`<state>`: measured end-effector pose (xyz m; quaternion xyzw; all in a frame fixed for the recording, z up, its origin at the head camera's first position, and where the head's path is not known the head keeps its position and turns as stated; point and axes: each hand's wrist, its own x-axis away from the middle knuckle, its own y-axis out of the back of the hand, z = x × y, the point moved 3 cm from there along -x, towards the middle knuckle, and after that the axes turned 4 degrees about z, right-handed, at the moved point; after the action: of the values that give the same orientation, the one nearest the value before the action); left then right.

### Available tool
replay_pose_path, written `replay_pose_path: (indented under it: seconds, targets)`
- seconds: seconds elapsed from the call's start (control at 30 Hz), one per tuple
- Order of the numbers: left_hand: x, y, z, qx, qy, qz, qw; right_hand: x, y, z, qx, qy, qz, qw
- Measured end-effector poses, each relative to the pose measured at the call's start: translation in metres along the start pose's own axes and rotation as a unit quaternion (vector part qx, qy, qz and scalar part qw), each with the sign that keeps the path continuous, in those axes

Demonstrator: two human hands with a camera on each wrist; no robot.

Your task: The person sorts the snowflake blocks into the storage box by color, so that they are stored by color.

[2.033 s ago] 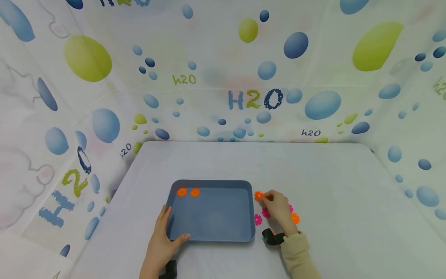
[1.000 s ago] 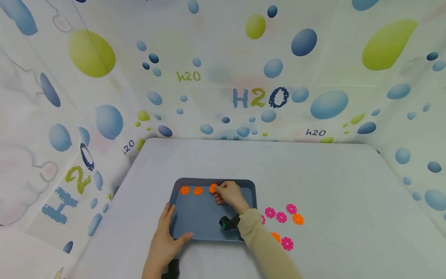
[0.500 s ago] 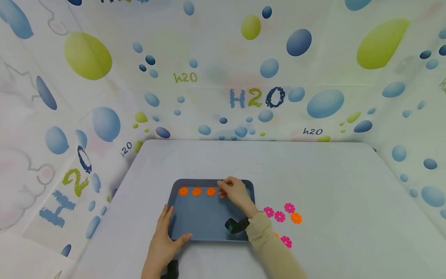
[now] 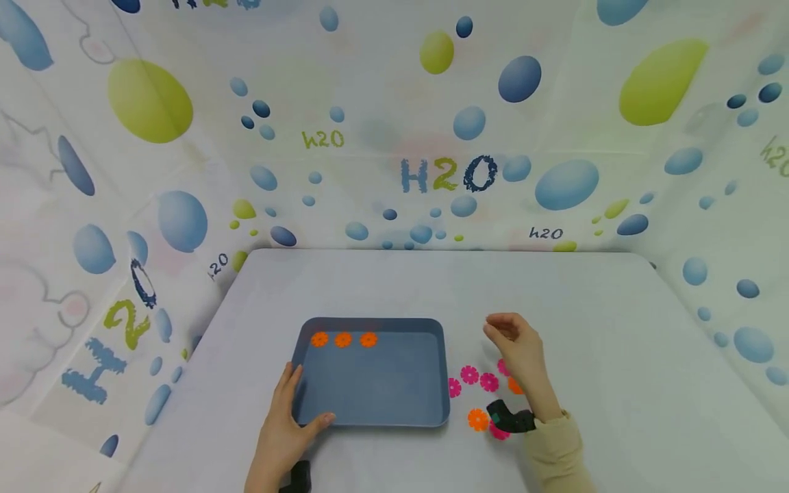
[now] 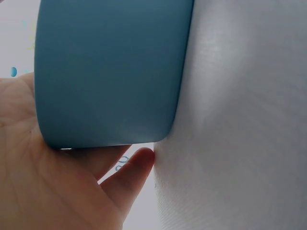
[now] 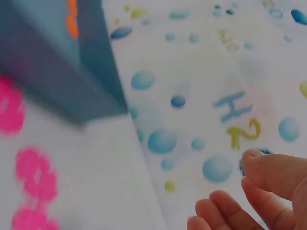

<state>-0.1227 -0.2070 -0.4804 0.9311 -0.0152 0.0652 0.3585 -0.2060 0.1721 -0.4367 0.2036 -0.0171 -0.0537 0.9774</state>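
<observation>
A blue-grey rectangular tray lies on the white table. My left hand holds its near left corner, thumb over the near rim and fingers along the left wall; the left wrist view shows the palm against the tray. Three orange flower-shaped discs form a row inside, along the far wall at the left. Right of the tray, my right hand hovers over loose discs, its fingers loosely bent and holding nothing. In the right wrist view a gap shows between thumb and fingers.
Several pink flower-shaped discs lie on the table right of the tray, with an orange disc nearer me and another orange disc partly under the right wrist. A patterned cloth hangs behind the table.
My right hand carried an orange disc from the table into the tray, set it third in the row, let go, and moved back right over the loose discs. The left hand stayed at the tray.
</observation>
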Motion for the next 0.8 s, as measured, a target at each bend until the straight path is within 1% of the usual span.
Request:
replay_pose_path:
  seconds: [0.07,0.13,0.2,0.27,0.4,0.5,0.67,0.8]
  targets:
    - [0.000,0.000,0.000,0.002,0.001,0.001,1.0000,0.010,0.013,-0.012,0.038,-0.025,-0.005,0.9990]
    - [0.001,0.001,0.001,0.004,0.004,0.003,1.0000,0.020,0.022,-0.023,0.059,-0.046,0.000,0.9972]
    - [0.001,0.002,0.001,0.006,0.008,0.005,0.9999,0.029,0.025,-0.031,0.085,-0.058,0.008,0.9947]
    - [0.001,0.002,0.001,0.007,0.009,0.006,0.9999,0.036,0.026,-0.039,0.110,-0.062,0.014,0.9919]
    - [0.000,0.001,0.001,0.010,0.010,0.009,0.9999,0.044,0.023,-0.051,0.148,-0.054,0.010,0.9875]
    - [0.000,0.001,0.000,0.010,0.010,0.010,0.9998,0.047,0.021,-0.057,0.165,-0.045,0.001,0.9852]
    - [0.000,0.000,0.000,0.007,0.007,0.008,0.9999,0.049,0.020,-0.058,0.190,-0.024,-0.009,0.9814]
    - [0.000,0.000,0.000,0.007,0.003,0.006,0.9999,0.048,0.022,-0.058,0.208,-0.023,-0.002,0.9778]
